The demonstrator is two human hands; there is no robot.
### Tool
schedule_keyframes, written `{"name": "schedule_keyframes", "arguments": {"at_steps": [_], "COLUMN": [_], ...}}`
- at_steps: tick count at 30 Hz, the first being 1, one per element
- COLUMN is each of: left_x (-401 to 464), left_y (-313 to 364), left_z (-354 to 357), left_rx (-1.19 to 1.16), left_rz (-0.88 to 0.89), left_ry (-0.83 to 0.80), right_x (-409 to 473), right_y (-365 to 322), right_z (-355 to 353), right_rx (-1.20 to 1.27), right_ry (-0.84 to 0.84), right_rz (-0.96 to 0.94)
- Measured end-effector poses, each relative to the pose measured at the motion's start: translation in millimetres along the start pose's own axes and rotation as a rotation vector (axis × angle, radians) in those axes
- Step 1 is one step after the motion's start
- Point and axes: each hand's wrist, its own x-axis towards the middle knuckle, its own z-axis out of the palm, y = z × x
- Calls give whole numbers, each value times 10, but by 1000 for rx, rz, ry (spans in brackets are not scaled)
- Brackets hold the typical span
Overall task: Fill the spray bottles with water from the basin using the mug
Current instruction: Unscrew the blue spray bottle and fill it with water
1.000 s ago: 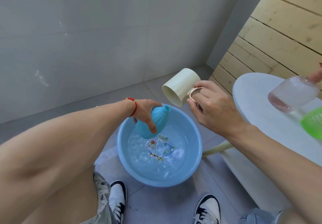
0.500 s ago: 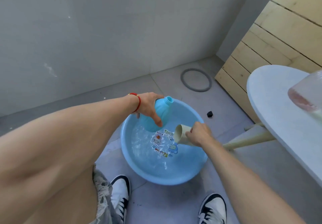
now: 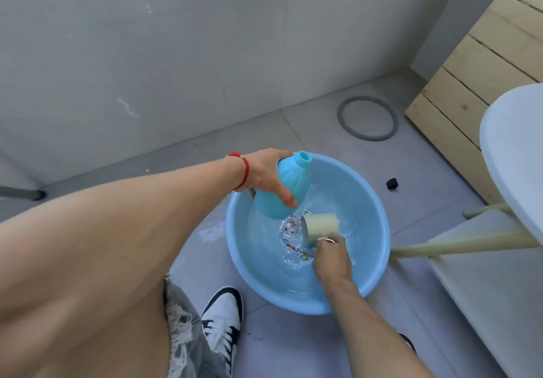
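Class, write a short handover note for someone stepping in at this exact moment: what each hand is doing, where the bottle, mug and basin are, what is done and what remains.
Left hand grips the blue spray bottle, cap off, tilted over the blue basin on the floor.
Right hand holds the cream mug on its side, dipped into the basin's water.
Done: bottle opened and positioned; mug is at the water to scoop.
Left: lift the mug, pour into the bottle's neck, repeat until full, then do the other bottles, which are out of view. How full this bottle is cannot be told.

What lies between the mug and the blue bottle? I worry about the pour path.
In the head view, only water and the printed sticker on the basin floor lie between mug and blue bottle.
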Motion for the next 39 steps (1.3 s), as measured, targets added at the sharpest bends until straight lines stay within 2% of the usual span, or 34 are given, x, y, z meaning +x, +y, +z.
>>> {"name": "schedule_keyframes", "arguments": {"at_steps": [3,7,9,13,27,32,39], "left_x": [-26,-94,-121,-230,-343,-310,-245], "left_y": [-9,-5,-12,-17,49,101,109], "left_z": [-27,-69,-96,-176,-201,-152,-55], "left_rx": [28,60,57,44,153,212,310], "left_rz": [-11,-2,-6,1,58,116,189], "left_ry": [-3,14,26,49,81,75,72], "right_x": [1,6,-12,-93,-536,-740,-888], "right_y": [-104,-171,-191,-170,-231,-302,-446], "right_z": [14,-128,-220,-591,-2695,-2874,-2815], "right_rx": [194,688,896,1093,815,741,413], "right_ry": [-6,-43,-100,-125,70,143,325], "right_rz": [-63,145,174,123,-238,-278,-336]}}
